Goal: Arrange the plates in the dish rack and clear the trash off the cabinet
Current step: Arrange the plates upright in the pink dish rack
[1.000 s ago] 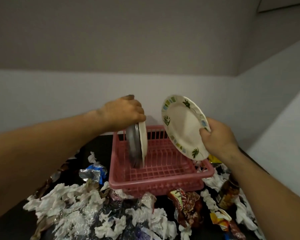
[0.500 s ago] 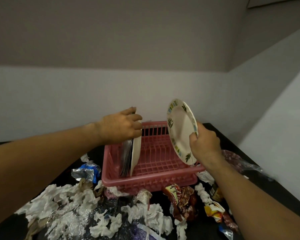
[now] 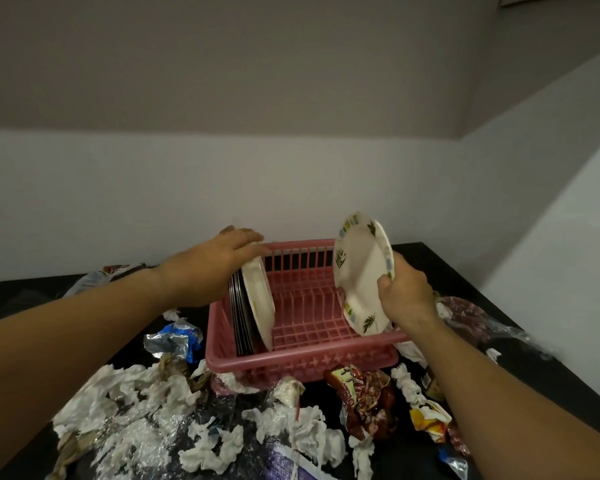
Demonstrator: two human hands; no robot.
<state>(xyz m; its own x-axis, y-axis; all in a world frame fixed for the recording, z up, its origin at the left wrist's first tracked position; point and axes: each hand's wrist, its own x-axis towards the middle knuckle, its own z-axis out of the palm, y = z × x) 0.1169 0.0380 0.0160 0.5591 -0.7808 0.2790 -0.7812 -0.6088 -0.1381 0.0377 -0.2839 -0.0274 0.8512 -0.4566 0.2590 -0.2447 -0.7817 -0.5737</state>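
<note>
The stacked plates [image 3: 257, 306] are steadied by the flat left hand [image 3: 212, 268] at the dish rack [image 3: 302, 362] edge; a patterned plate [image 3: 361, 271] is gripped by the right hand [image 3: 406, 296].

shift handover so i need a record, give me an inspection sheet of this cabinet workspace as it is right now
surface: black cabinet top, mostly covered by litter
job's things: pink dish rack holds dark plates and a white plate on edge at its left end; leaf-patterned plate held above the right side, not yet racked
clutter: crumpled tissues, red snack wrapper, blue-silver wrapper and yellow wrapper around the rack
grippers: left hand rests straight fingers on the racked plates; right hand grips the patterned plate's rim
cables: nothing seen
surroundings: plain pale walls meeting in a corner at right
</note>
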